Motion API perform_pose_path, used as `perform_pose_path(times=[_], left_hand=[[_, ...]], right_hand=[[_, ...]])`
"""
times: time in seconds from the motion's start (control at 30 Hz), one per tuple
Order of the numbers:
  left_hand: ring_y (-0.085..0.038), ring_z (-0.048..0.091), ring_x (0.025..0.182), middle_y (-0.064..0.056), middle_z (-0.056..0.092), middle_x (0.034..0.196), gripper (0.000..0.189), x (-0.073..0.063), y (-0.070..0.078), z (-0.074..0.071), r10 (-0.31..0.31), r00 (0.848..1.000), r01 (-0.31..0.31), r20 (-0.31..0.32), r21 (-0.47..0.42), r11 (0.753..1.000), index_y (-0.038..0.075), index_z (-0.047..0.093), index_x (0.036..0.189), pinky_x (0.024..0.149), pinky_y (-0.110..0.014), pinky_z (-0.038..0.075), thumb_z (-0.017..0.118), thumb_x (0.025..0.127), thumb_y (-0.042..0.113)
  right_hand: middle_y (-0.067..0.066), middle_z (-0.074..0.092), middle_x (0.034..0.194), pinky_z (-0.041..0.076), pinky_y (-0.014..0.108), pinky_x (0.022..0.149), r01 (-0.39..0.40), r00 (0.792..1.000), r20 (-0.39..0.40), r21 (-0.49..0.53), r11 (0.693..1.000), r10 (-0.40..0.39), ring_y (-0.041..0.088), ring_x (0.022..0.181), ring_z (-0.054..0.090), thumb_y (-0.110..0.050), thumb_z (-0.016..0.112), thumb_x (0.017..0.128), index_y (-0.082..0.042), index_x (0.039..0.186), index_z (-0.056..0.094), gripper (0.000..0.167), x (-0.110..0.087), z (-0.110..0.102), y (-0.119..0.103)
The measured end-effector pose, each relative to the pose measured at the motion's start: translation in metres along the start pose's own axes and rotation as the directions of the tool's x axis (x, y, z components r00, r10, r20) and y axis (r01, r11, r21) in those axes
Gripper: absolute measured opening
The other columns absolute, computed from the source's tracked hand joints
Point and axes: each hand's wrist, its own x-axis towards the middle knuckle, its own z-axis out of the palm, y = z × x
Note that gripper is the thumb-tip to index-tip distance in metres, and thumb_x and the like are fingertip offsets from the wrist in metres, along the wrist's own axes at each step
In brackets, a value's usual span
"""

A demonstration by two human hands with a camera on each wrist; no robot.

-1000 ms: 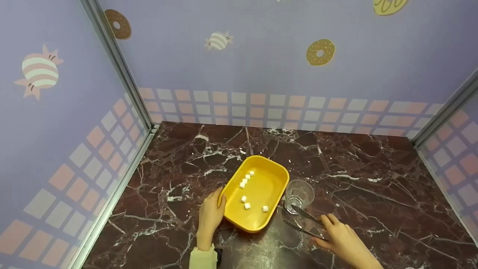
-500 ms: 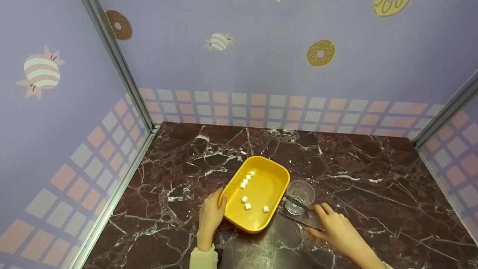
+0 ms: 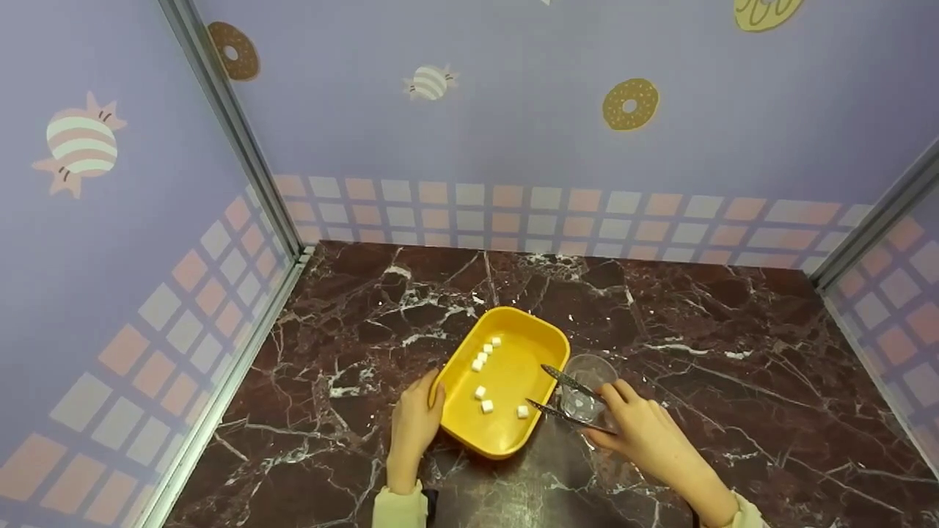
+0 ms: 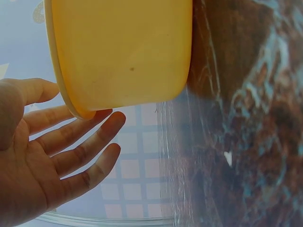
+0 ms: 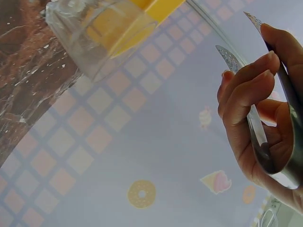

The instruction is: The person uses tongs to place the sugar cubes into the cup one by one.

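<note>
A yellow plastic basin point(image 3: 506, 381) stands tilted across the table, with several small white cubes point(image 3: 487, 406) on its floor. My left hand point(image 3: 417, 418) holds its left rim, the thumb on one side and fingers on the other in the left wrist view. My right hand point(image 3: 645, 433) grips metal tongs point(image 5: 288, 177) with perforated tips. The tongs' tips are spread and reach over the basin's right rim, with nothing between them. Just below the lower tip lies a lone white cube point(image 3: 522, 412). A clear plastic cup point(image 5: 85, 52) stands right of the basin, partly behind the tongs and right hand.
The table point(image 3: 367, 293) has a dark red marbled top with small white crumbs scattered on it. Lilac panels point(image 3: 513, 132) with painted sweets and checks close it in at the back and both sides, joined by metal strips point(image 3: 242, 132).
My right hand has moved left and forward with the tongs, from in front of the cup to over the basin's right rim. The left hand and basin have stayed put.
</note>
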Motion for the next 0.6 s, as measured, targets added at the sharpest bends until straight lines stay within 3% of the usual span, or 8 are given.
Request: perform_pose_path(times=[0.4, 0.6], left_hand=[[-0.034, 0.063, 0.086, -0.017, 0.065, 0.101, 0.029, 0.0, 0.003, -0.001, -0.01, 1.0, 0.01, 0.013, 0.007, 1.0, 0.004, 0.061, 0.111, 0.066, -0.045, 0.051, 0.055, 0.086, 0.018], [-0.033, 0.064, 0.085, -0.017, 0.065, 0.1, 0.029, 0.0, 0.002, -0.001, -0.001, 1.0, 0.001, 0.005, 0.006, 1.0, 0.003, 0.062, 0.111, 0.066, -0.045, 0.051, 0.055, 0.086, 0.017]], right_hand=[[0.0, 0.054, 0.081, 0.029, 0.017, 0.039, 0.022, 0.999, 0.028, 0.025, 0.999, -0.022, 0.005, 0.044, 0.039, -0.039, 0.072, 0.069, -0.008, 0.096, 0.053, 0.045, 0.025, 0.005, -0.008], [0.001, 0.057, 0.082, 0.036, 0.023, 0.042, 0.03, 0.999, 0.022, 0.018, 0.999, -0.03, 0.013, 0.051, 0.051, -0.038, 0.073, 0.068, -0.009, 0.097, 0.054, 0.045, 0.036, 0.013, -0.013]])
